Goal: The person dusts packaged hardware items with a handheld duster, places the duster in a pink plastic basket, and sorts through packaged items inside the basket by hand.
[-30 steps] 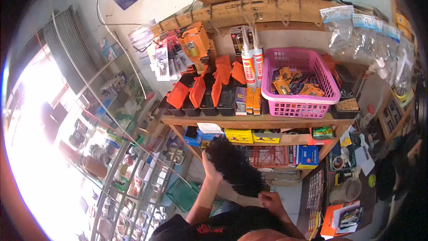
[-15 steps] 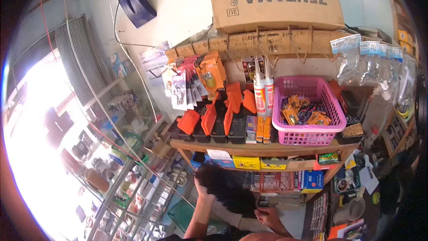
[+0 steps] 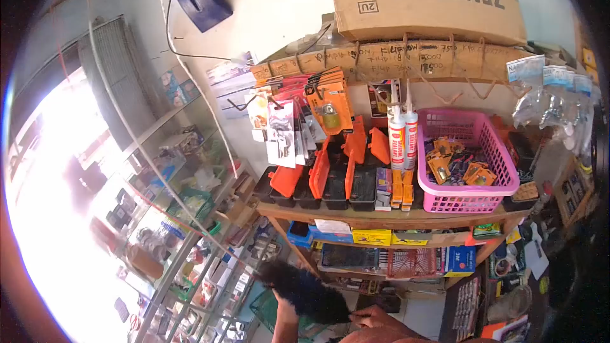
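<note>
A black feather duster point(image 3: 305, 295) slants across the lower middle of the view, in front of the shelf. My right hand point(image 3: 376, 317) is closed round its narrow end, at the lower right of the fluffy part. My left hand point(image 3: 284, 310) is against the underside of the feathers near the other end. The feathers hide its fingers, so I cannot see whether they grip. Above and beyond both hands stands a wooden shelf point(image 3: 381, 217) with goods on it.
On the shelf stand a pink basket point(image 3: 470, 200) of small packets, sealant tubes point(image 3: 404, 140) and black bins with orange lids point(image 3: 319, 174). Carded padlocks point(image 3: 330, 111) hang above, below a cardboard box point(image 3: 426, 3). At left is a glass display case point(image 3: 190, 241) full of goods.
The view has shifted, so the shelf now sits further right. The duster and both my hands appear slightly lower and further left in the picture. My right hand still holds the duster's end.
</note>
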The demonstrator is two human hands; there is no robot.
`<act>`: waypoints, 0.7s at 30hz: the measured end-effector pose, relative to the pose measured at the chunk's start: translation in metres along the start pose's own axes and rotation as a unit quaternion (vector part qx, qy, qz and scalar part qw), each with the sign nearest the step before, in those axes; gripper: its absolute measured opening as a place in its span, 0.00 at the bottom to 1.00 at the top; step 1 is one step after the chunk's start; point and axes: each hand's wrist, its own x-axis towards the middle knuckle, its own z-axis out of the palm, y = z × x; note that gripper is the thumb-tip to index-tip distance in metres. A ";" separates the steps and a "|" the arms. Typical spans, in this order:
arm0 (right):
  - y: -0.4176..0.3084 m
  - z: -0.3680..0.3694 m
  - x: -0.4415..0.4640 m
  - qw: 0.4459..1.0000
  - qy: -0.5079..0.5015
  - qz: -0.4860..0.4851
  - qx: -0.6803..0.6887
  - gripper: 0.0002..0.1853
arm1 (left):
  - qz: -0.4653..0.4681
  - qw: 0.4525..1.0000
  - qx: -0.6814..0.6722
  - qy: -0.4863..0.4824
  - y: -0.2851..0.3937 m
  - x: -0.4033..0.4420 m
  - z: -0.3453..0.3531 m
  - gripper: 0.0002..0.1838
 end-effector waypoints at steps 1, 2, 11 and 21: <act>0.005 -0.004 0.010 1.000 -0.025 0.001 -0.006 0.19 | -0.036 0.999 -0.019 -0.011 0.006 -0.011 0.025 0.30; 0.004 -0.001 0.013 1.000 0.015 -0.008 -0.018 0.19 | -0.046 0.999 -0.015 -0.012 0.003 -0.002 0.013 0.31; -0.021 0.042 0.025 0.988 0.091 -0.113 -0.047 0.14 | -0.065 0.978 -0.097 -0.174 0.011 0.059 -0.005 0.31; -0.032 0.071 0.061 0.977 0.114 -0.149 -0.098 0.15 | -0.133 0.989 -0.037 -0.058 0.045 0.092 -0.020 0.31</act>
